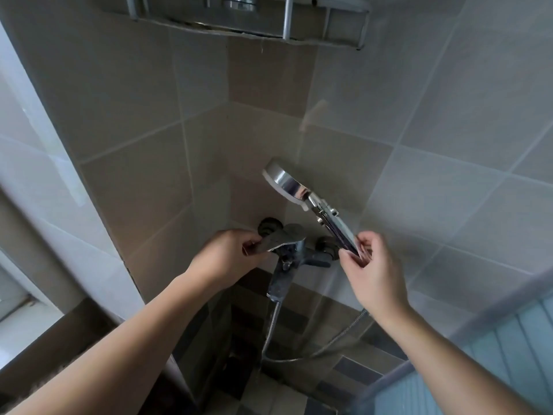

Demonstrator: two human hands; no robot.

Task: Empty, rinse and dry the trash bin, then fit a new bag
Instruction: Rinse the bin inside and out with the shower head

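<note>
Across the corner of the grey and beige tiled wall (389, 100), under a metal wire shelf (323, 28), the shower fittings sit within reach of both arms. At the right edge stands a pale blue ribbed panel (508, 339), possibly the side of a container; I cannot tell. The trash bin itself is not in view, so its place relative to the water is unknown. Lower down, the chrome wall-mounted mixer tap (294, 259) has a thin trickle falling from its spout toward the floor. A ribbed metal hose (270, 327) loops from it up to the chrome handheld shower head (284, 182), which rests tilted in its bracket. The left hand (223, 256) curls its grip round the flat tap lever (276, 239). The right hand (369, 265) pinches the lower end of the shower head's handle.

Risk: lifting the lever hard before the head is aimed down could spray the wall or the person; a light pinch could let the head slip and swing on its hose.
</note>
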